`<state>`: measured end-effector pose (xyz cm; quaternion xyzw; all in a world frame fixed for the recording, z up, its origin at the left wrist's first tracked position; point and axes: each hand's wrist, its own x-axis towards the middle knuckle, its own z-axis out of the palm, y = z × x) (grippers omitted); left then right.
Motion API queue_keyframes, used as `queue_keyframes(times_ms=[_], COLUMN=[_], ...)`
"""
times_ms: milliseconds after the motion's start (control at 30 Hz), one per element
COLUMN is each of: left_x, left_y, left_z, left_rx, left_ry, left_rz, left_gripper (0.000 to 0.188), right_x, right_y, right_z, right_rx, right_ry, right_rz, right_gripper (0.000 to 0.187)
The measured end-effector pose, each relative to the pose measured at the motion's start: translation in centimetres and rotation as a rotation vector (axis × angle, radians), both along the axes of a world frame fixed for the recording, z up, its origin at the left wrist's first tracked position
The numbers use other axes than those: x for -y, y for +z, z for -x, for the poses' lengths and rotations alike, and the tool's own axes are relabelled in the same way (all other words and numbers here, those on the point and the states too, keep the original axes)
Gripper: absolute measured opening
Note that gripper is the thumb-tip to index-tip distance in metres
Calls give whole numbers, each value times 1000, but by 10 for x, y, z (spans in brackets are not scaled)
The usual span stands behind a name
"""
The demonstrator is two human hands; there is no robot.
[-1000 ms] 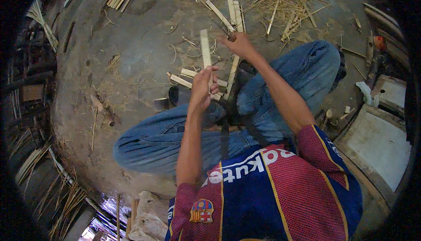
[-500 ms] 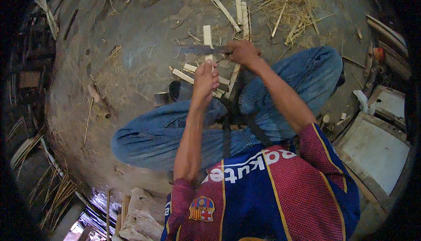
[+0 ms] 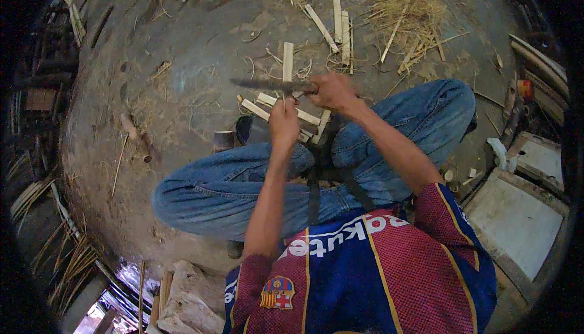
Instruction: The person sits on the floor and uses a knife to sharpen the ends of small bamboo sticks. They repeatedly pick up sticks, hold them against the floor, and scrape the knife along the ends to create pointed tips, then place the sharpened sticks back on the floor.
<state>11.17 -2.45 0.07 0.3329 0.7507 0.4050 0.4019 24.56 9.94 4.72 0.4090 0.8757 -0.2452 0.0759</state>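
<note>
My left hand [image 3: 284, 126] is closed around the lower end of a flat, pale bamboo strip [image 3: 288, 59], which points away from me. A knife [image 3: 258, 83] with a long dark blade lies crosswise over that strip, just beyond my left fingers. Its handle is in my closed right hand [image 3: 334, 93], slightly blurred by motion. Beneath my hands, several cut pale strips [image 3: 304, 115] lie in a loose heap between my crossed legs. Whether the blade is biting into the strip cannot be made out.
More strips [image 3: 337, 17] lie on the floor ahead, left of a tangle of shavings [image 3: 420, 11]. A short cylinder [image 3: 224, 140] stands by my left knee, with a thick stick [image 3: 135, 136] farther left. Framed panels [image 3: 520, 212] are at the right.
The knife blade has slid along the strip toward me and now lies closer to my left hand. My left hand keeps its hold on the strip. The view has shifted slightly.
</note>
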Motion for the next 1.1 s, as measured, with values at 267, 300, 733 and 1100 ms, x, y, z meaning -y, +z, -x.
queue_keyframes(times_ms=[267, 300, 733, 1100], left_x=[5, 11, 1, 7], left_y=[23, 28, 46, 42], left_z=[-13, -20, 7, -7], left_rx=[-129, -172, 984, 856], left_ry=[-189, -219, 112, -44], left_rz=[-10, -61, 30, 157], left_gripper=[36, 37, 31, 30], right_x=[-67, -89, -6, -71], right_y=[-60, -68, -48, -101], right_z=[-43, -65, -1, -75], right_rx=[-21, 33, -113, -30], right_ry=[-569, -623, -231, -662], right_rz=[82, 58, -150, 36], right_gripper=[35, 35, 24, 49])
